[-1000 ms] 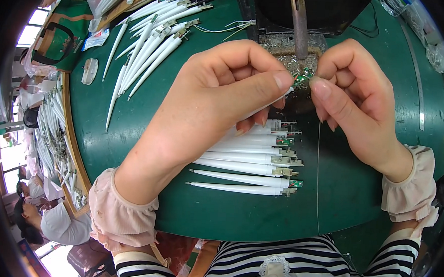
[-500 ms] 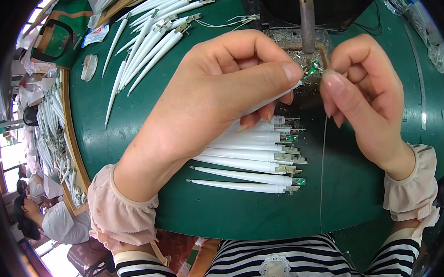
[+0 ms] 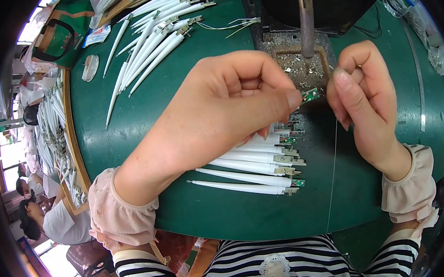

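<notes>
My left hand [image 3: 229,99] is closed, thumb against fingers, on a white stylus-like pen whose body is mostly hidden by the hand. Its small green circuit board [image 3: 310,96] sticks out past the thumb. To the right, my right hand [image 3: 367,103] pinches a thin wire [image 3: 332,184], which hangs down toward the table's near edge; the wire's upper end is hidden in the fingers. Below my left hand lies a row of white tapered pens [image 3: 250,178], their circuit-board ends pointing right. A metal soldering iron [image 3: 307,27] points down above a grimy tray [image 3: 327,59] holding solder scraps.
More white pens [image 3: 149,49] lie in a heap at the far left of the green table [image 3: 132,124]. A wood-edged box [image 3: 72,130] of pens stands at the left, with people beyond it. A metal ruler [image 3: 420,78] lies at the right.
My left hand has drawn the circuit board down, away from the soldering iron tip. The right hand has shifted slightly right and down with the wire, leaving a wider gap between the hands.
</notes>
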### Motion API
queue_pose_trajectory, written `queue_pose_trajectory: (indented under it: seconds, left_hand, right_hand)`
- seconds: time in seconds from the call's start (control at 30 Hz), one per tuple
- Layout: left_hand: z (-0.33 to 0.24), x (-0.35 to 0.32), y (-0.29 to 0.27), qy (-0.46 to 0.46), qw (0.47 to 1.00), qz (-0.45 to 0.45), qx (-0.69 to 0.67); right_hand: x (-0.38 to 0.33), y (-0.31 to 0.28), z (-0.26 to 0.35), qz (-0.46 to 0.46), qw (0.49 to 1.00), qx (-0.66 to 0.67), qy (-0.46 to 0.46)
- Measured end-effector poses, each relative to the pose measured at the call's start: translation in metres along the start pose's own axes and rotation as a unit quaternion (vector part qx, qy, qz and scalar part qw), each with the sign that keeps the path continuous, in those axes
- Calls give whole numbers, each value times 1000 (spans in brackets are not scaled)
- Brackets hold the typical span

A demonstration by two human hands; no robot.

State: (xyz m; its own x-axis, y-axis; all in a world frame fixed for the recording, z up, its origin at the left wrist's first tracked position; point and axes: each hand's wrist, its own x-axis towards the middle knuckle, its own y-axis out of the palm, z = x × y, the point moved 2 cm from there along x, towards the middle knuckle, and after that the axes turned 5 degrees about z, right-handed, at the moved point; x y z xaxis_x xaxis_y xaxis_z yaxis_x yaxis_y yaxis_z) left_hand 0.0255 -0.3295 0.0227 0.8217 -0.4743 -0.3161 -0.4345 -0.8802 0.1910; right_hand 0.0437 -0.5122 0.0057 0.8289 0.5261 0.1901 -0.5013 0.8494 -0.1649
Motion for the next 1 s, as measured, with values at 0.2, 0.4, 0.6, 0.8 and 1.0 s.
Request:
queue_pose_trajectory:
  seconds: [0.2, 0.4, 0.6, 0.8, 1.0]
  left_hand:
    - [-2, -13, 14, 245, 862, 50, 441]
    - [0, -28, 22, 258, 764, 2, 592]
    - [-19, -6, -42, 248, 607, -259, 710]
    - [-1, 4, -86, 156, 542, -315, 764]
    - [-14, -9, -41, 176, 730, -226, 620]
  right_hand:
    - [-3, -1, 0, 16, 1000, -14, -23]
    - [-4, 3, 4, 19, 999, 42, 5]
    - [-6, 1, 3, 18, 999, 46, 16]
    - [-5, 4, 5, 27, 999, 38, 22]
    - [-7, 3, 6, 55, 993, 53, 96]
